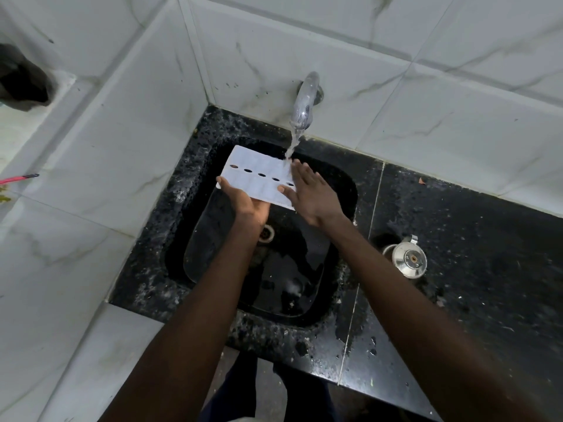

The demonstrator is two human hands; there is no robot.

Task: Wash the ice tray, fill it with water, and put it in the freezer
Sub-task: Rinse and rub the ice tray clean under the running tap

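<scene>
A white ice tray (pixel 259 175) with a row of oval holes along its middle is held over the black sink (pixel 189 178), under running water from the chrome tap (pixel 304 102). My left hand (pixel 246 202) supports the tray from below at its near edge, palm up. Flat on the tray's right end lies my right hand (pixel 310 193), its fingers straight and reaching to where the stream lands.
A steel pressure-cooker lid or pot (pixel 406 258) stands on the wet black counter (pixel 472 254) to the right of the sink. The sink drain (pixel 266 233) shows below my left hand. White marble-tiled walls close in behind and on the left.
</scene>
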